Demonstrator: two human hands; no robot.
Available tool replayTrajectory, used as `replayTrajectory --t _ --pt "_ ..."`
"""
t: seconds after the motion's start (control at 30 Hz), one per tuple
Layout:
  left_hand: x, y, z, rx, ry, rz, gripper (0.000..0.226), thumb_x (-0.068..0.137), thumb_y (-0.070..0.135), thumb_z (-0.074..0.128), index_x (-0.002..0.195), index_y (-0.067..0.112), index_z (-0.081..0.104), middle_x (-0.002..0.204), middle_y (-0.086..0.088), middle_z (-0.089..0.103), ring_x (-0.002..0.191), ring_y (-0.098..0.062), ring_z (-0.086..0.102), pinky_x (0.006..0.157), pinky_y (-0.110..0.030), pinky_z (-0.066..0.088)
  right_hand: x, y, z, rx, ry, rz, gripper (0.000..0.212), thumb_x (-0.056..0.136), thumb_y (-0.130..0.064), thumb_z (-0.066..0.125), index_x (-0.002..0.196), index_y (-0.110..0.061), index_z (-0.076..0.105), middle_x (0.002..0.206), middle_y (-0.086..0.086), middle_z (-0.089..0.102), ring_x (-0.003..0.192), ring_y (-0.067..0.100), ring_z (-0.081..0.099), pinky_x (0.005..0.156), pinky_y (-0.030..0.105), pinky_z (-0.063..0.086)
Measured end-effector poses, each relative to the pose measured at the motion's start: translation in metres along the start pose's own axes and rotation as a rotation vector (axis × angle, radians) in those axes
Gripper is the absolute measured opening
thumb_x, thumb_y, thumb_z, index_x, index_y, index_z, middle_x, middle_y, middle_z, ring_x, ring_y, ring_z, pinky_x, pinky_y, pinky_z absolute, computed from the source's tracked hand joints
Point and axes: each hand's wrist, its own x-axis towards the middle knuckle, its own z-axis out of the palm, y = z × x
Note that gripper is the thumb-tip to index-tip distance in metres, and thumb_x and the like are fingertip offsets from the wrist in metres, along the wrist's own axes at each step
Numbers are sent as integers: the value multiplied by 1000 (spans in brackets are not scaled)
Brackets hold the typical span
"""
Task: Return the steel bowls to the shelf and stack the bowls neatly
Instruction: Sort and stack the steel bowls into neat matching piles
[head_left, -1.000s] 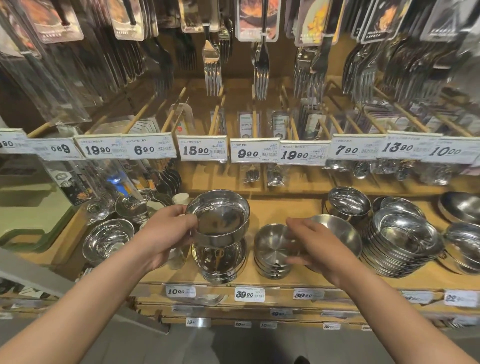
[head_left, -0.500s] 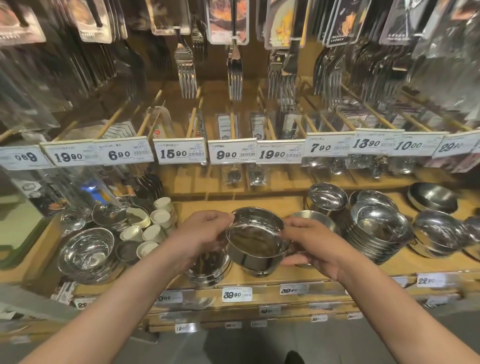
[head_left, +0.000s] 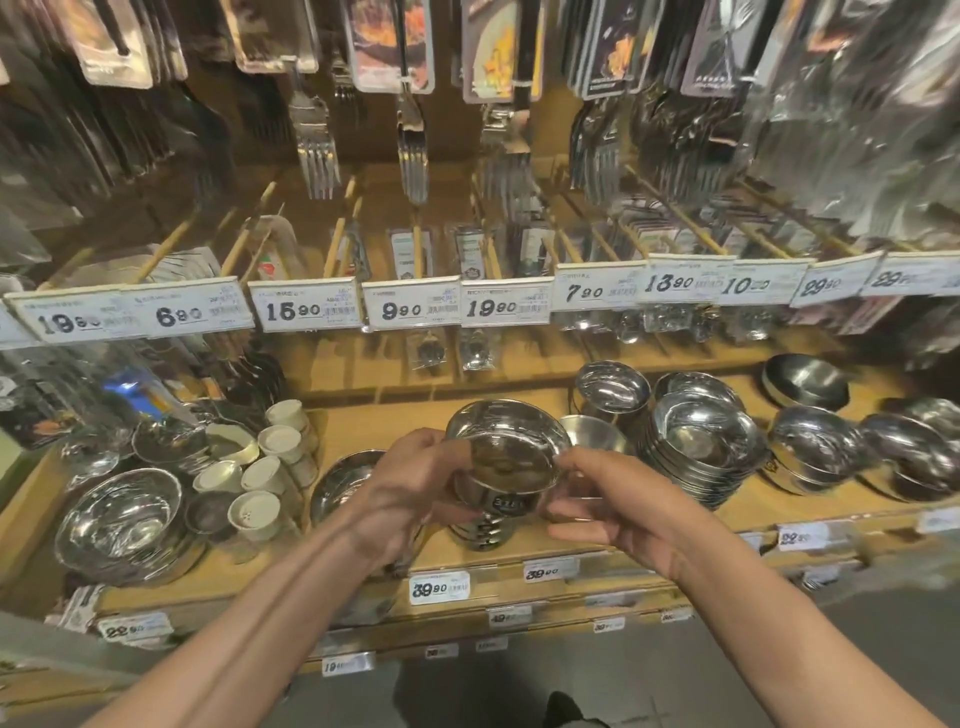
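Now left hand (head_left: 415, 488) fingers clamp the shiny round steel bowl (head_left: 506, 452) by its rim, tilted, above a short stack of small steel bowls (head_left: 483, 530) on the wooden shelf (head_left: 571, 540). Right hand (head_left: 613, 499) fingers loosely curled just beside the bowl; contact unclear. Best to level it, centre it, lower gently. All bowls look empty.

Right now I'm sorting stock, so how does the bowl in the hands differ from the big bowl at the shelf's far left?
The held bowl is lifted and tilted toward the camera over a small stack; the far-left bowl rests level on the shelf. The held bowl looks smaller and steeper-sided, the far-left bowl wider and shallower. The left hand grips the held bowl, the right hand is beside it; nothing touches the far-left bowl. Both are shiny steel.
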Motion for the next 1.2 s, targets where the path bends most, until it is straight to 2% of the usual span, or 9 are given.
replayTrajectory --t 0.1,0.2,0.33,0.53,0.77,0.87,0.93,1.07,1.2 --pt "4 -2 20 -36 -93 11 13 86 4 63 97 -1 59 79 -17 77 71 -31 74 58 -40 63 -9 1 -28 -24 35 -31 22 96 -14 66 116 -5 61 106 15 68 80 20 69 67 38 65" --pt "7 -4 50 -35 -173 15 38 75 9 66 110 -3 58 98 -29 74 92 -48 71 80 -60 57 -16 5 -58 10 18 -44 11 96 -7 64 107 -5 62 86 14 76 72 21 72 64 31 65" --pt "13 -3 93 -53 -163 3 21 81 7 68 101 6 71 104 -36 69 83 -35 70 72 -46 62 -23 7 -103 51 41 -73 4 95 -4 64 98 -7 63 75 10 72 65 19 69 60 29 63" --pt "42 15 199 -59 -243 59 14 86 15 73 98 6 72 100 -26 75 74 -29 75 54 -28 59 -27 -7 -215 145 96 -112 20 95 0 62 115 3 62 92 20 65 72 24 69 64 31 65" --pt "103 17 375 106 -79 88 4 96 24 65 94 23 68 74 6 78 71 -15 77 67 -34 63 -18 -38 -386 87 153 -130 28 96 -5 61 124 -2 61 100 17 70 80 20 73 79 39 63" --pt "127 19 430 100 15 55 24 93 26 67 71 25 77 68 1 76 61 -9 74 53 -27 59 -6 -55 -440 65 135 -115 27 96 -8 64 123 -6 62 104 23 67 79 20 68 82 41 61" --pt "134 22 451 25 69 28 24 89 34 68 68 35 78 71 -1 78 69 -17 76 63 -35 64 3 -68 -465 27 139 -128 14 96 -5 63 110 -3 66 90 20 70 70 20 68 79 38 62" --pt "157 19 465 171 183 23 23 91 29 63 78 17 77 80 -1 78 78 -18 74 74 -40 64 20 -90 -503 69 257 -183 5 92 -2 67 94 -5 65 64 6 73 56 19 70 57 35 64" --pt "191 -3 479 689 271 -105 43 94 25 57 132 5 55 126 -17 64 115 -34 62 100 -43 52 38 -90 -529 150 325 -193 10 95 0 63 88 -6 57 66 8 70 56 15 73 47 27 59"
